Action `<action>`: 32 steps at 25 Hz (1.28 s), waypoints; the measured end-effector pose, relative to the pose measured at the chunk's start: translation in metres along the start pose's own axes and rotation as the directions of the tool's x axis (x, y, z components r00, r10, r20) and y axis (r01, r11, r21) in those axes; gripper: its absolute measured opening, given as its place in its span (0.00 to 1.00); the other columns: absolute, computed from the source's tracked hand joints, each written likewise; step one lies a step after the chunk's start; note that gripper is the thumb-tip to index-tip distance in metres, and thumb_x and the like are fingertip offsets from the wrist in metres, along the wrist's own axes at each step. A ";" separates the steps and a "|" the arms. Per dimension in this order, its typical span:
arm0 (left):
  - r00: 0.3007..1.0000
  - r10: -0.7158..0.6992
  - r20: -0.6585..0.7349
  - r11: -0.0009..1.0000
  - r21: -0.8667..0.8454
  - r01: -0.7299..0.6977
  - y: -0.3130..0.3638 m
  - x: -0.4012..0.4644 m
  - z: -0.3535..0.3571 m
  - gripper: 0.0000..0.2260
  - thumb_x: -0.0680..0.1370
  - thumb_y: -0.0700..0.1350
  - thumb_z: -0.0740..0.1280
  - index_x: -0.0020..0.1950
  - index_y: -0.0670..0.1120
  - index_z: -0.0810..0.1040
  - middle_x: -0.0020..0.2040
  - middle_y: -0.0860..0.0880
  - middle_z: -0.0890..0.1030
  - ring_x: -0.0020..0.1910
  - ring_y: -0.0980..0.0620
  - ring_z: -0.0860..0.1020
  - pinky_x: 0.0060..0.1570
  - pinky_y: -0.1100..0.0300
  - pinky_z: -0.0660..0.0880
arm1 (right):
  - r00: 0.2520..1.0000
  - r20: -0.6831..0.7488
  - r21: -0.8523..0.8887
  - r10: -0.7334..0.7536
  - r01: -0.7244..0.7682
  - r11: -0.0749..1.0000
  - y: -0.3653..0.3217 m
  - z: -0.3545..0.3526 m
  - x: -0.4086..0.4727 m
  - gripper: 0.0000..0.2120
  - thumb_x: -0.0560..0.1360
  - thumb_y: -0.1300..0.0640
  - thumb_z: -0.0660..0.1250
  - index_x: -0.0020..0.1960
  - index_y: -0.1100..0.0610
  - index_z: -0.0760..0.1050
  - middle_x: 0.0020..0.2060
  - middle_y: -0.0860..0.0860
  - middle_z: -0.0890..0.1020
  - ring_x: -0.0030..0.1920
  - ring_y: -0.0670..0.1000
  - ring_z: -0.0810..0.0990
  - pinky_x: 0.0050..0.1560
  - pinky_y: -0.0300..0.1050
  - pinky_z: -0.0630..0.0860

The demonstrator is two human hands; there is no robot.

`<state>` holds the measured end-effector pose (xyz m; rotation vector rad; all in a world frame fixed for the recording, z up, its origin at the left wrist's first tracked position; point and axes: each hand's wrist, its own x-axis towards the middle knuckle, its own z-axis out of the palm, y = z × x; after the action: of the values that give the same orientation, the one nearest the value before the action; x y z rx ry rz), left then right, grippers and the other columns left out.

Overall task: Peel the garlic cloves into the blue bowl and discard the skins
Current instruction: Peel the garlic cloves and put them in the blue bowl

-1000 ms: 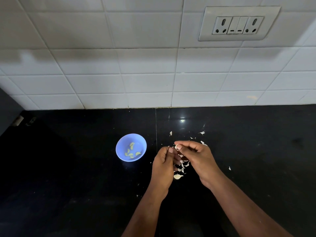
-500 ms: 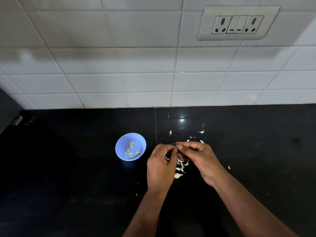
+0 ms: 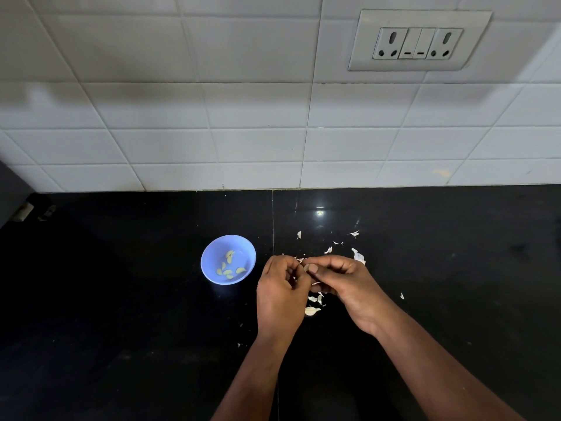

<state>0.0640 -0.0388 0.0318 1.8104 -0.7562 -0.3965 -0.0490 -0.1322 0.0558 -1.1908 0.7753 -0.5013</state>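
Observation:
A small blue bowl stands on the black counter with several peeled garlic cloves in it. Just right of the bowl my left hand and my right hand meet, fingertips together, pinching one garlic clove that is mostly hidden between them. Pale garlic skins lie scattered behind and under the hands. One larger pale piece, clove or skin, lies on the counter below the hands.
The black stone counter runs back to a white tiled wall with a socket panel at the upper right. A dark object stands at the far left edge.
Both hands stayed together over the skins. The fingers shifted slightly around the clove, and the left hand closed up towards the right thumb.

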 end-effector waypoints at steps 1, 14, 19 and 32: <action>0.999 -0.035 0.004 0.999 -0.041 0.035 0.000 0.000 0.000 0.07 0.76 0.40 0.70 0.42 0.50 0.75 0.42 0.52 0.77 0.38 0.54 0.76 0.39 0.62 0.73 | 1.000 0.000 0.022 0.008 -0.008 1.000 0.001 0.000 0.000 0.08 0.79 0.63 0.72 0.56 0.61 0.86 0.49 0.58 0.88 0.48 0.52 0.86 0.47 0.41 0.81; 0.985 -0.145 0.089 0.907 -0.387 0.168 0.004 -0.005 0.001 0.08 0.82 0.38 0.71 0.54 0.49 0.88 0.50 0.53 0.83 0.36 0.56 0.80 0.36 0.64 0.77 | 0.996 -0.040 0.002 -0.084 0.084 0.996 -0.001 -0.002 0.003 0.07 0.77 0.64 0.73 0.55 0.62 0.85 0.45 0.61 0.87 0.46 0.55 0.86 0.48 0.45 0.84; 0.993 -0.118 -0.017 0.962 -0.248 0.110 0.003 -0.008 0.005 0.09 0.81 0.40 0.72 0.52 0.54 0.88 0.47 0.57 0.84 0.36 0.52 0.83 0.37 0.64 0.78 | 0.965 -0.062 -0.304 -0.255 0.225 0.926 -0.001 0.001 0.002 0.05 0.76 0.64 0.76 0.50 0.57 0.87 0.41 0.48 0.87 0.45 0.44 0.86 0.48 0.36 0.80; 0.970 -0.235 0.054 0.810 -0.541 0.226 0.022 -0.016 0.010 0.07 0.83 0.44 0.70 0.49 0.45 0.87 0.41 0.44 0.83 0.31 0.42 0.80 0.34 0.55 0.78 | 0.885 -0.186 -0.346 -0.426 0.347 0.872 -0.003 0.010 -0.010 0.05 0.79 0.65 0.72 0.50 0.58 0.85 0.44 0.49 0.87 0.45 0.47 0.87 0.47 0.35 0.79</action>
<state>0.0395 -0.0396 0.0472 1.3556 -0.3518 -0.6834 -0.0475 -0.1197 0.0632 -1.6069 0.8556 -0.9114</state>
